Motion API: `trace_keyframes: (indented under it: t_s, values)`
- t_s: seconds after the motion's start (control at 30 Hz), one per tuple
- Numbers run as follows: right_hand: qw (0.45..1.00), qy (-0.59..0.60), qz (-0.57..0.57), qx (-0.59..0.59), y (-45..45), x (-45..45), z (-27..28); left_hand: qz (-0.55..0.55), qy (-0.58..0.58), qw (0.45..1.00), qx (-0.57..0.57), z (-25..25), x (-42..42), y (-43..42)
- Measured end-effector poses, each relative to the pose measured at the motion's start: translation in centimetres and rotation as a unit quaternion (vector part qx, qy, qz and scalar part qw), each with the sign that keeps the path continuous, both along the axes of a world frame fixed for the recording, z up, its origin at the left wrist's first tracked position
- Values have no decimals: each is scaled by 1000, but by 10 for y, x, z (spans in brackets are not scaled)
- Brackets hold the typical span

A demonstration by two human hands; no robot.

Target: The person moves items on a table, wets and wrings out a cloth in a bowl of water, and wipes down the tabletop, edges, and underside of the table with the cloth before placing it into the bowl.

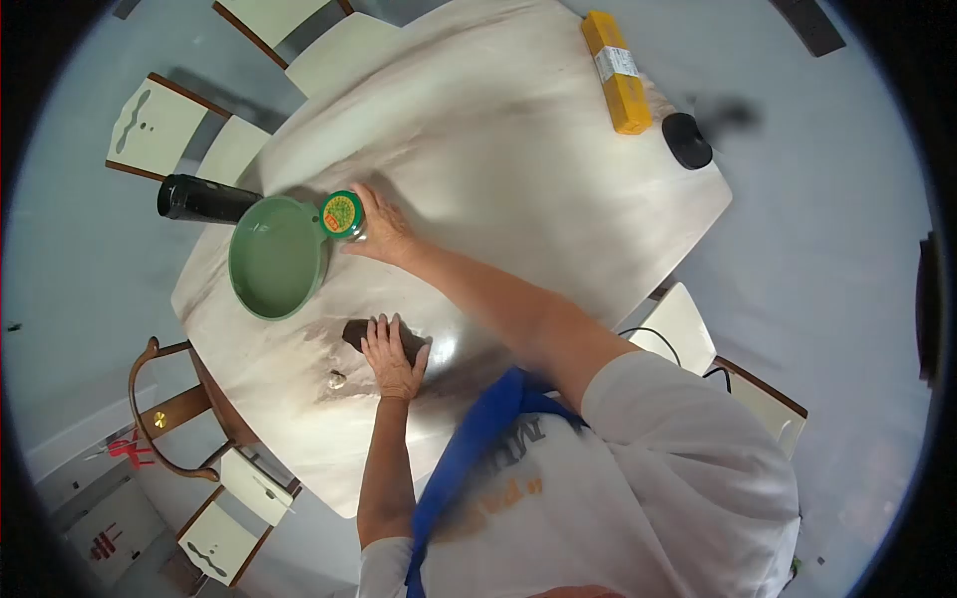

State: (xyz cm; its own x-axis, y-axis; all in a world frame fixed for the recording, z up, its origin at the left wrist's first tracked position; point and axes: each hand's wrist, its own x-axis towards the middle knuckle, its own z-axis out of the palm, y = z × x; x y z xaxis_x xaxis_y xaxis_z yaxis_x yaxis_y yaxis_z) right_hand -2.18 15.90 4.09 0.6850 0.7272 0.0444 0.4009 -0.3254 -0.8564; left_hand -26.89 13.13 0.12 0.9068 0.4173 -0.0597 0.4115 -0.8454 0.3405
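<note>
tabletop [538,189] under jar [341,213], chairs [164,132] around

Bowl [279,261] on table [518,169], jar [341,213] right, bottle [204,199] behind-left

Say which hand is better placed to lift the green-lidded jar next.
Likely the right hand: it's curled around the green-lidded jar, while the left hand lies on a dark brown item.

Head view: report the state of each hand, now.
Left hand: laid over a dark brown, oblong item; whether it grips cannot be told.
Right hand: closed around the side of a round, green-lidded jar.
</note>
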Motion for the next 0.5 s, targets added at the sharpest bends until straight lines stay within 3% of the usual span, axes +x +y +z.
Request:
trace_keyframes:
  t_s: [0.23, 0.37, 0.43, 0.5]
  values:
    - [998, -16, -42, 42, -17, 9, -14, 1, 13, 1000, 0, 0, -1, 1]
    - [990, -38, -133, 35, -104, 48, -13, 12, 18, 1000, -7, 1, 1, -1]
    - [983, -13, -183, -25, -152, 83, -17, 15, 22, 1000, -12, 6, 4, -3]
    - [966, 18, -255, 43, -198, 121, -16, 17, 33, 999, -15, 6, 4, -2]
